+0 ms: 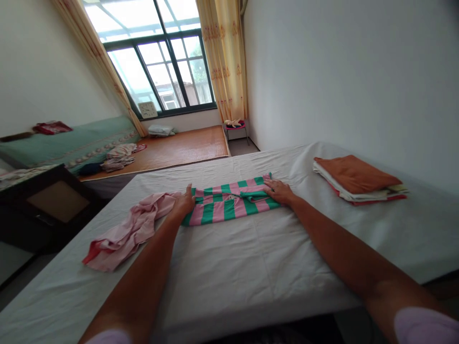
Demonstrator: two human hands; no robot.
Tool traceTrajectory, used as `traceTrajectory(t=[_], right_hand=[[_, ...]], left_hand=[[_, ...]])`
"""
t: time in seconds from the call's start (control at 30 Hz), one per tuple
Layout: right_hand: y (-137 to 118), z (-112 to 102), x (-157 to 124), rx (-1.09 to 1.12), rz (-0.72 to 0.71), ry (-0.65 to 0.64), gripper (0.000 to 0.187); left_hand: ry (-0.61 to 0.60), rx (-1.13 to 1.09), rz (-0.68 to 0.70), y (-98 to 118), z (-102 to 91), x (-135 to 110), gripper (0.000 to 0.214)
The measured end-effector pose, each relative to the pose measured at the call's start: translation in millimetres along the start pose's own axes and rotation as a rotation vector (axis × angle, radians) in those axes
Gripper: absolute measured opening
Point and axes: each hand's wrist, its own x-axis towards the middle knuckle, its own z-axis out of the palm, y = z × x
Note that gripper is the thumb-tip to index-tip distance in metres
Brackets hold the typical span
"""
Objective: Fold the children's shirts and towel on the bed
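Observation:
A striped shirt (218, 212) in green and pink lies folded into a long strip across the white-sheeted bed. At its left end rests my left hand (184, 201), fingers stretched forward along the edge of the cloth. My right hand (279, 191) lies flat on the right end with the fingers spread. Between the hands, a green-edged flap is folded over the middle of the strip. Left of my left forearm sits a crumpled light pink garment (138, 224) with a red part at its near end.
A stack of folded clothes (358, 177), orange on top, lies on the bed (229, 282) at the right by the wall. Beyond are a low brown mat bed (179, 148) with loose clothes, a dark cabinet (46, 205) at left, and a small stool (236, 126).

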Motion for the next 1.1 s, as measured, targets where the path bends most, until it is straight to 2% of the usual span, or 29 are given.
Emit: traceTrajectory(t=[0.07, 0.13, 0.23, 0.33, 0.43, 0.57, 0.63, 0.7, 0.77, 0.83, 0.93, 0.97, 1.03, 1.1], right_hand=[[8, -8, 1, 0.158, -0.043, 0.013, 0.046], [18, -20, 2, 0.321, -0.042, 0.108, 0.043], [37, -36, 0, 0.391, 0.128, 0.308, 0.039], [53, -44, -2, 0.344, 0.292, 0.381, 0.036], [61, -45, -1, 0.346, 0.343, 0.375, 0.033], [60, -43, 0, 0.378, 0.325, 0.355, 0.030], [57, -42, 0, 0.389, 0.310, 0.331, 0.029], [55, -43, -1, 0.401, 0.306, 0.306, 0.028], [53, -45, -2, 0.413, 0.314, 0.303, 0.028], [51, -51, -2, 0.419, 0.340, 0.329, 0.029], [37, -59, -2, 0.414, 0.325, 0.420, 0.034], [28, -60, -4, 0.402, 0.267, 0.441, 0.036], [2, -55, -8, 0.352, 0.043, 0.424, 0.038], [-29, -41, -16, 0.275, -0.257, 0.306, 0.039]], left_hand=[[-0.030, 0.019, 0.044, 4, -7.1, 0, 0.061], [-0.038, -0.006, 0.098, 10, -19.9, 5, 0.053], [0.009, -0.134, 0.175, 34, -43.8, 18, 0.041], [0.012, -0.336, 0.211, 85, -61.2, 30, 0.041], [-0.065, -0.478, 0.254, 155, -63.4, 36, 0.044], [-0.169, -0.522, 0.291, 241, -45.3, 40, 0.041], [-0.205, -0.538, 0.292, 273, -32.9, 40, 0.040], [-0.239, -0.576, 0.288, 293, -22.9, 37, 0.048], [-0.276, -0.631, 0.277, 299, -17.7, 35, 0.059], [-0.253, -0.701, 0.252, 293, -16.8, 34, 0.062], [-0.068, -0.739, 0.262, 264, -15.3, 34, 0.050], [-0.003, -0.702, 0.312, 250, -12.6, 33, 0.045], [0.065, -0.564, 0.467, 223, -1.6, 28, 0.039], [0.047, -0.422, 0.600, 200, 15.5, 18, 0.040]])
